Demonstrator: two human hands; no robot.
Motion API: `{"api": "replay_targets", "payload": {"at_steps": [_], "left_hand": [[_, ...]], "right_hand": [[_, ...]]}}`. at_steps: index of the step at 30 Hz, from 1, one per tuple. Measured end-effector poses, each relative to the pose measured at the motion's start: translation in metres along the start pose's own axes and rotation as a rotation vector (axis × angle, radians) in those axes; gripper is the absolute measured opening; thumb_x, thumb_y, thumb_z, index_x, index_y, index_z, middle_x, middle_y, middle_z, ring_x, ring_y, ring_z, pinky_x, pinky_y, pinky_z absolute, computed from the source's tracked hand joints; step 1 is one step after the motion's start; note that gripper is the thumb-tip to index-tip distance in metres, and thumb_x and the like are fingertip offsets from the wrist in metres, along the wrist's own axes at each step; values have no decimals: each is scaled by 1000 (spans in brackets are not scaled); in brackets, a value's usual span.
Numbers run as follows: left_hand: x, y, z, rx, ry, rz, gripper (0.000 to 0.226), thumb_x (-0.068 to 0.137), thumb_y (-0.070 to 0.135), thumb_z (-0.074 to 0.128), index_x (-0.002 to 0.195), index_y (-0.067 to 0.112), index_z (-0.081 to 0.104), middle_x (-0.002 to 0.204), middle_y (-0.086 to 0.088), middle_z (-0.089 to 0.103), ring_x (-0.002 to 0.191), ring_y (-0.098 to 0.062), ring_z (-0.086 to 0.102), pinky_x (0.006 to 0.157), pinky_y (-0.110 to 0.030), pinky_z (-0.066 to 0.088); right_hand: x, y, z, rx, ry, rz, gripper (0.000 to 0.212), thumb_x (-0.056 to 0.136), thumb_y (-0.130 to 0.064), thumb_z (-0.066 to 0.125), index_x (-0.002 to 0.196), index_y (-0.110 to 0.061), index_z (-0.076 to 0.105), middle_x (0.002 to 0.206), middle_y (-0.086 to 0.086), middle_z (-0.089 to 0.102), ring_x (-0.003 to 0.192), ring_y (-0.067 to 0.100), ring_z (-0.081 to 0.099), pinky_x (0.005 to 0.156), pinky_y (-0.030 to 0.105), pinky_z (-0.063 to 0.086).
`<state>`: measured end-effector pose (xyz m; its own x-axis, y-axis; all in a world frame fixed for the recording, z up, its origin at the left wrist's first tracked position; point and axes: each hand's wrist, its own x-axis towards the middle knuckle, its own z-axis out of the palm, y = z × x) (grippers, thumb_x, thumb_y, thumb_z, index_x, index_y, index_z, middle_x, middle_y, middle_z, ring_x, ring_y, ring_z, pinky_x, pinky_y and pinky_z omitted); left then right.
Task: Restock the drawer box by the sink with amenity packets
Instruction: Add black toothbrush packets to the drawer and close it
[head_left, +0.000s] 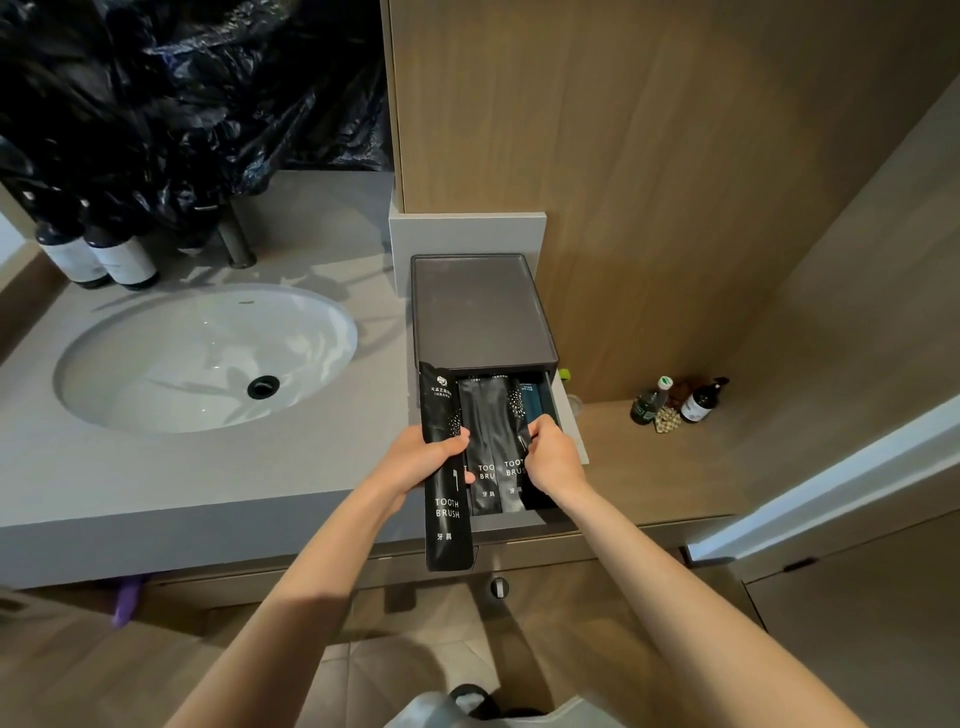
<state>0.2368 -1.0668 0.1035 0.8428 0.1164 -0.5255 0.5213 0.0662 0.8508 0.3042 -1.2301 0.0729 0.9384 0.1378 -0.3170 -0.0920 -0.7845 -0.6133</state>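
Toothbrush packet (448, 499) gripped mid-length in left hand (423, 457), at the left edge of the open drawer (568, 423), near end overhanging the drawer front.
Thumb lies across its face; long axis runs near-to-far, parallel to the laid packets (488, 441) in the drawer. Right hand (553, 454) is just beside them, fingers curled onto their right side, apparently holding them over. Judgement: the left hand is nearer the free slot, so a short shift right and down, no rotation. Behind, the drawer box (480, 306) sits on the worktop (182, 467), sink (208, 353) to its left.
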Motion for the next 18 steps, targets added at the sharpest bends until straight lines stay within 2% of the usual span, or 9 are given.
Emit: {"api": "replay_targets", "payload": {"at_steps": [2,4,6,7,9,12,15,18], "left_hand": [[-1,-1,0,8,2,6,23,89,24,65,110,14,62,101,-11,72,81,-28,74,78,-37,59],[-3,-1,0,8,6,10,23,90,24,65,110,14,62,103,-11,72,81,-28,74,80,-38,59],[-6,-1,0,-8,19,19,25,90,23,64,112,12,62,106,-14,71,76,-25,74,73,-34,60],[-7,-1,-1,-20,29,26,25,90,22,64,113,11,62,106,-15,71,73,-23,74,69,-31,60],[-11,0,-2,-59,46,38,23,90,20,64,112,11,63,105,-14,72,71,-23,74,65,-28,60],[-16,-1,-7,-113,59,50,23,88,21,66,110,15,64,103,-11,73,78,-28,74,76,-37,60],[-22,-1,-12,-109,78,69,25,88,25,67,111,17,64,97,-10,75,79,-27,74,85,-43,57],[-27,-1,-16,-121,101,86,25,88,25,67,111,18,64,95,-9,75,80,-26,74,88,-44,55]], "right_hand": [[-1,0,2,-37,23,-24,31,86,14,41,109,-4,48,100,14,58,91,27,54,78,39,45],[-3,1,3,-83,50,-107,48,85,16,44,129,-4,42,117,15,55,106,30,55,89,39,46],[-5,1,2,-124,51,-227,68,83,17,47,144,-10,31,131,15,45,115,31,52,96,38,45],[-5,1,2,-148,37,-286,72,85,14,49,147,-13,27,139,14,40,121,30,48,101,37,43],[-5,2,0,-154,-26,-359,67,92,-4,54,150,-21,25,154,10,27,140,28,31,113,37,33],[-2,4,-2,-68,-211,-349,72,91,-30,60,150,-38,19,161,9,9,149,24,4,118,42,22],[4,5,-4,-154,-320,-323,77,90,-37,61,148,-50,11,160,13,-10,149,32,0,116,49,25],[8,4,-6,-222,-363,-316,76,93,-40,54,148,-50,3,159,16,-14,148,33,4,115,46,27]]}}
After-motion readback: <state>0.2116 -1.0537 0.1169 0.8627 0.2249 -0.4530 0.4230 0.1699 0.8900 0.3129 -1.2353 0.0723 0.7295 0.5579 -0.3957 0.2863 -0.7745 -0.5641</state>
